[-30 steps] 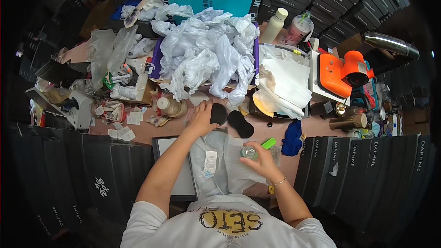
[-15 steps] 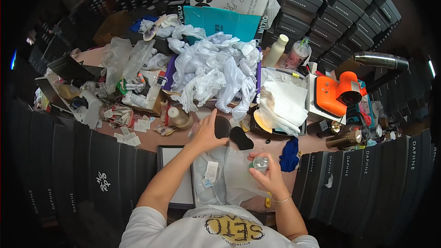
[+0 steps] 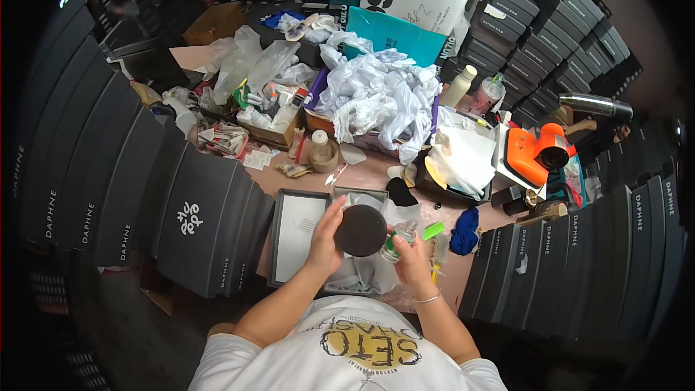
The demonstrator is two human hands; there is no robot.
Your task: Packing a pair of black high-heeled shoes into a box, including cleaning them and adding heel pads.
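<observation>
My left hand point(image 3: 324, 235) holds a round black pad point(image 3: 360, 229) up in front of me, over an open shoe box point(image 3: 349, 195) lined with white tissue. A small clear bottle point(image 3: 400, 238) is gripped in my right hand point(image 3: 411, 262), its mouth close to the pad's right edge. A second black pad point(image 3: 400, 191) lies on the table just beyond the box. The box's grey lid point(image 3: 295, 235) rests to the left, under my left wrist.
A heap of crumpled white tissue point(image 3: 380, 98) fills the table's back. An orange tool point(image 3: 537, 152) sits at right, a blue cloth point(image 3: 464, 230) and green marker point(image 3: 433, 231) near my right hand. Stacks of black shoe boxes point(image 3: 145, 195) ring the table.
My left hand took one black pad off the table and lifted it toward me. My right hand brought the bottle up beside it. My view tilted back.
</observation>
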